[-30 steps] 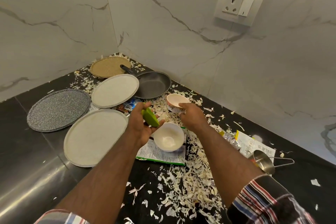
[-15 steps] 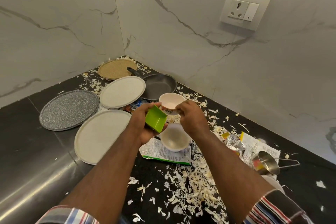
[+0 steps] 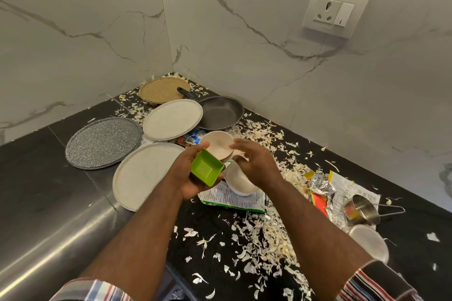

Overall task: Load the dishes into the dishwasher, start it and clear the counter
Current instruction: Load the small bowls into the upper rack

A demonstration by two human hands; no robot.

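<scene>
Hands over littered bench [image 3: 49, 154]: left hand [image 3: 188, 178] gripping green square cup [image 3: 206, 174]; right hand [image 3: 254, 166] pinching tilted pink bowl [image 3: 219, 145], directly above white bowl [image 3: 238, 182].

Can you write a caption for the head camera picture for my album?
Left hand holds a green square cup; right hand lifts a pink bowl.

Both forearms reaching toward twelve o'clock. Left hand [image 3: 189, 176] cupped, palm up, fingers curled. Right hand [image 3: 256, 164] palm down, fingers spread.
</scene>
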